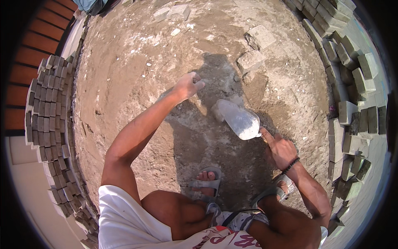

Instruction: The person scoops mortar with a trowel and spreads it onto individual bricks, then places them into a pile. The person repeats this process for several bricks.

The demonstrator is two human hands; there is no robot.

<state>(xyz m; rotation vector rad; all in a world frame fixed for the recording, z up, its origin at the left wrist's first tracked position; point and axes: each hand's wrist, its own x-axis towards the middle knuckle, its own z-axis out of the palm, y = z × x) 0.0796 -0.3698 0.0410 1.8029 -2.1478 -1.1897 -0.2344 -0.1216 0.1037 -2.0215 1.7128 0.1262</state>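
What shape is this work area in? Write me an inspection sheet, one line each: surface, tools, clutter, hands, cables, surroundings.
Surface: uneven brown ground, partly in shadow.
Tools: metal trowel, a pale lump beside its tip.
Clutter: broken slab pieces beyond the trowel; scattered white chips.
Hands: right hand grips the trowel by its handle; left hand is curled, its inside hidden.
Cables: nothing seen.
Surroundings: left block stack, right block stack, orange-brown slatted panel at upper left.

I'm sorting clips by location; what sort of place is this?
Probably an outdoor work site: rough, sunlit dirt ground, grey blocks stacked along both sides, and a trowel in the right hand.
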